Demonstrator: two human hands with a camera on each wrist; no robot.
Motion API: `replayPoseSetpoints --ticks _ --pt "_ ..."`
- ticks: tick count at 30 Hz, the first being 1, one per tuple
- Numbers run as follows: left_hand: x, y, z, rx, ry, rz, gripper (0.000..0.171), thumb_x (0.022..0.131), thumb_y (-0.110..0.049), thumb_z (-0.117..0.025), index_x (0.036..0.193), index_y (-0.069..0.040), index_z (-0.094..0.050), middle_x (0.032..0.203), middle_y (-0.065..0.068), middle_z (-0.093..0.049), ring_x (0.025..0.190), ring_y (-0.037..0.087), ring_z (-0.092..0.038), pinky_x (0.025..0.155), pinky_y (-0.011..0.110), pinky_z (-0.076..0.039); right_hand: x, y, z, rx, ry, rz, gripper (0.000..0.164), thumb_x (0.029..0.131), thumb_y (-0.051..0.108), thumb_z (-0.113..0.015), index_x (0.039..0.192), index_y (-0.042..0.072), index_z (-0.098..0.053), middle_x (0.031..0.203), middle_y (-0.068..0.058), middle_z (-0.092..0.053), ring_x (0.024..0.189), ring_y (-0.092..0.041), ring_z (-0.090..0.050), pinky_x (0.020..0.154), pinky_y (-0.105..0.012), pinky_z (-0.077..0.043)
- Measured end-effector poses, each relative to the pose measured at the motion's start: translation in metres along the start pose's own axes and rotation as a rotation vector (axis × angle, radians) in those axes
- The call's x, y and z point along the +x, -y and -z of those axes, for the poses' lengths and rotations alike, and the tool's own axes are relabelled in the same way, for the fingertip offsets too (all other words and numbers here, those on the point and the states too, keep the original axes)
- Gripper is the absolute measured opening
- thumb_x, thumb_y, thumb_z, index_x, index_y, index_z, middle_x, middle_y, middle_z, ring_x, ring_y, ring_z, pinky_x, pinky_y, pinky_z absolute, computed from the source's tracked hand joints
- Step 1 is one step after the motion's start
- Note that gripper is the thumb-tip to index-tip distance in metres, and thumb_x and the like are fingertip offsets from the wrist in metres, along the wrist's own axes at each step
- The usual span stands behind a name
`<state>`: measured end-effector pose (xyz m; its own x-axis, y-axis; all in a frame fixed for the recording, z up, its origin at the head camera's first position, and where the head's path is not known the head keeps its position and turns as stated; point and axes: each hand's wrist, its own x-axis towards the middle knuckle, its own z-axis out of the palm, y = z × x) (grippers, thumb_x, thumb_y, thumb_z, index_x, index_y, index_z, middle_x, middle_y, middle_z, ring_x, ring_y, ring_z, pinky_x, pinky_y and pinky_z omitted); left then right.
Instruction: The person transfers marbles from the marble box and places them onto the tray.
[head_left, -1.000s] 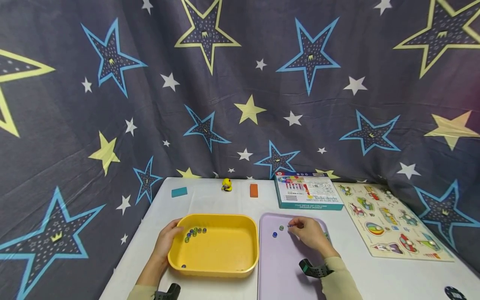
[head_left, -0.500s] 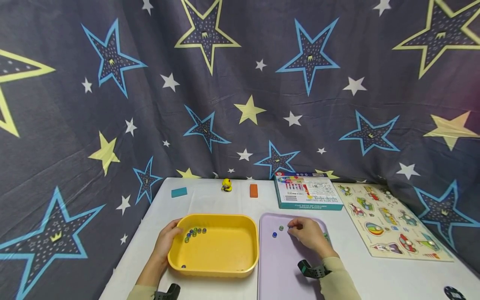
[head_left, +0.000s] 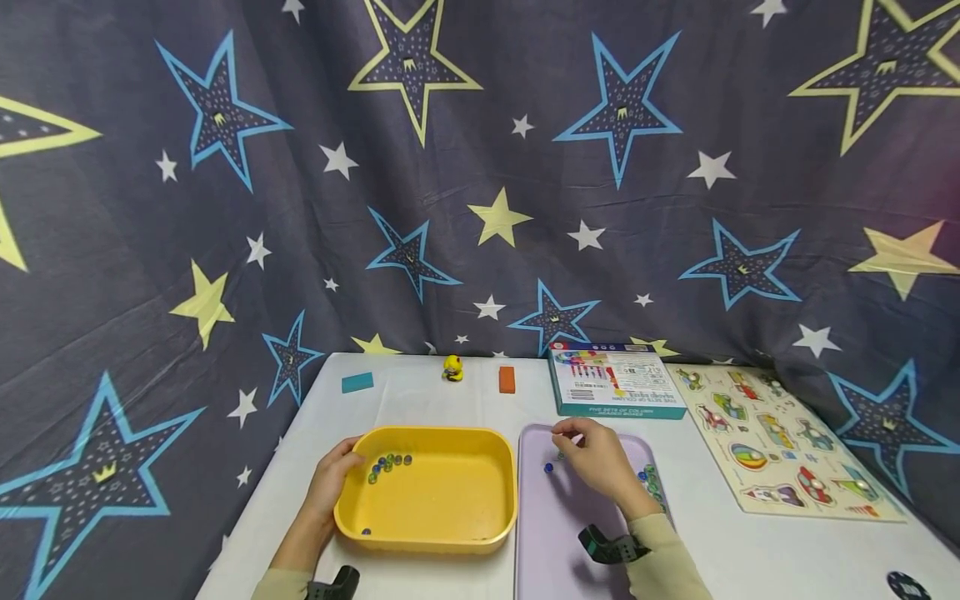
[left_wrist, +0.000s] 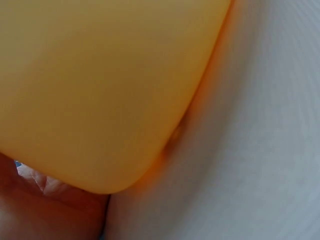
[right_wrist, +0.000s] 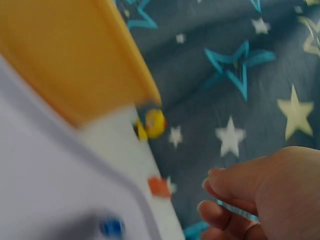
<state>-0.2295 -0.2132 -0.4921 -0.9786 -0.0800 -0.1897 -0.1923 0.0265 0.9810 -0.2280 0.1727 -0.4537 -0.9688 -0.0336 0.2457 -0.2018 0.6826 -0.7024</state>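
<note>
My left hand [head_left: 330, 483] grips the left wall of a yellow rectangular tub [head_left: 427, 500], fingers over the rim. In the left wrist view the tub's wall [left_wrist: 110, 100] fills much of the frame, with part of the hand [left_wrist: 55, 205] below it. Inside the tub, several blue and green glass marbles [head_left: 388, 463] lie toward the back left, and one marble [head_left: 366, 532] near the front. My right hand [head_left: 596, 458] is raised over a lilac tray [head_left: 555, 550], thumb and fingertips pinching a marble mostly hidden by them. A blue marble [head_left: 548, 467] lies on the tray below.
More marbles [head_left: 651, 483] line the tray's right side. Behind stand a teal block [head_left: 357, 382], a yellow duck toy [head_left: 453, 368], an orange block [head_left: 507, 380] and a box [head_left: 618, 387]. A picture puzzle board [head_left: 780, 450] lies at the right.
My right hand has risen from the tray and moved left, uncovering marbles along the tray's right side. The left hand keeps its grip on the tub.
</note>
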Motion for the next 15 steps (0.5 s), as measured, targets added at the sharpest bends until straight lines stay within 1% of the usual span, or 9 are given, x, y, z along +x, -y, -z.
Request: replayPoseSetpoints --ticks 2,5,10,13,15 --pt "0.0 0.0 0.0 0.0 0.0 -0.001 0.039 0.084 -0.014 -0.045 0.122 -0.009 -0.051 0.121 0.009 -0.051 0.105 0.024 -0.046 0.086 0.027 -0.041 -0.002 0.013 -0.007 0.039 0.001 0.025 0.009 0.083 0.018 -0.064 0.091 0.018 -0.067 0.081 0.007 -0.059 0.066 -0.013 -0.05 0.057 -0.024 -0.043" --pt "0.001 0.0 0.0 -0.002 0.0 0.001 0.039 0.084 -0.014 -0.045 0.122 -0.009 -0.051 0.122 0.008 -0.051 0.106 0.024 -0.046 0.087 0.028 -0.04 -0.007 0.034 -0.017 0.093 0.016 0.087 0.008 0.082 0.016 -0.065 0.088 0.02 -0.067 0.08 0.011 -0.059 0.066 -0.012 -0.05 0.058 -0.023 -0.044" --pt "0.002 -0.001 0.0 -0.004 -0.008 0.002 0.038 0.083 -0.013 -0.045 0.121 -0.009 -0.052 0.122 0.008 -0.051 0.107 0.023 -0.046 0.088 0.028 -0.039 -0.015 0.059 -0.032 0.162 0.13 0.197 0.008 0.083 0.017 -0.064 0.089 0.022 -0.066 0.08 0.015 -0.059 0.064 -0.01 -0.051 0.054 -0.022 -0.045" --pt "0.002 -0.001 0.0 -0.003 -0.011 0.003 0.038 0.083 -0.013 -0.045 0.12 -0.008 -0.052 0.121 0.009 -0.051 0.106 0.024 -0.046 0.086 0.027 -0.04 -0.019 0.068 -0.038 0.19 0.201 0.227 0.008 0.084 0.02 -0.063 0.089 0.025 -0.064 0.079 0.014 -0.059 0.063 -0.009 -0.05 0.054 -0.022 -0.044" --pt "0.001 -0.001 0.0 -0.004 -0.008 0.007 0.037 0.083 -0.014 -0.045 0.119 -0.008 -0.052 0.119 0.01 -0.052 0.104 0.024 -0.047 0.085 0.027 -0.041 -0.02 0.072 -0.042 0.199 0.233 0.242 0.007 0.084 0.021 -0.063 0.089 0.026 -0.064 0.078 0.014 -0.059 0.062 -0.008 -0.049 0.054 -0.021 -0.043"
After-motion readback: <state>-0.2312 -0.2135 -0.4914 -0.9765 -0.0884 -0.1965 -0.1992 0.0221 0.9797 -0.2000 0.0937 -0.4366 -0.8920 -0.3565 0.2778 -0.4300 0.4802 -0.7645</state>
